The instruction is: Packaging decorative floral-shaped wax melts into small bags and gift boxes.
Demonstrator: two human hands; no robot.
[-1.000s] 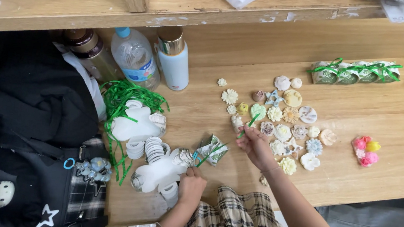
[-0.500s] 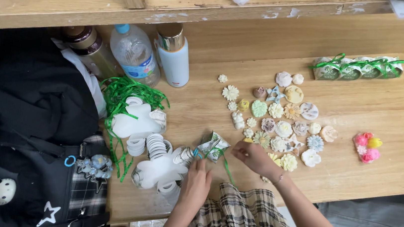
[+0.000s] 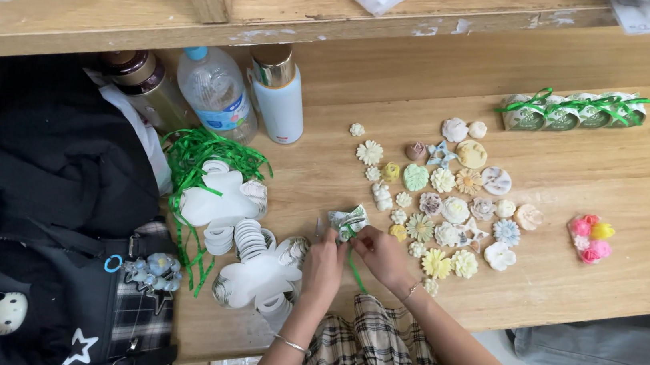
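My left hand (image 3: 323, 264) and my right hand (image 3: 379, 253) meet at the table's front edge, both pinching a small patterned packet (image 3: 348, 220) with a green ribbon (image 3: 355, 273) trailing down from it. Just right of my hands lies a spread of several small moulded flower and shell shapes (image 3: 451, 205) in pastel colours. Left of my hands sit flat white flower-shaped paper boxes (image 3: 257, 273) and a loose bundle of green ribbon (image 3: 200, 160).
A row of ribbon-tied packets (image 3: 574, 113) lies at the back right, and a small pink and yellow cluster (image 3: 590, 238) at the right. Two bottles (image 3: 213, 93) and a white flask (image 3: 279, 93) stand under a wooden shelf (image 3: 278, 17). A black bag (image 3: 35, 257) fills the left.
My right hand has left the moulded shapes and come left to join my left hand on the small packet, which now sits between both hands.
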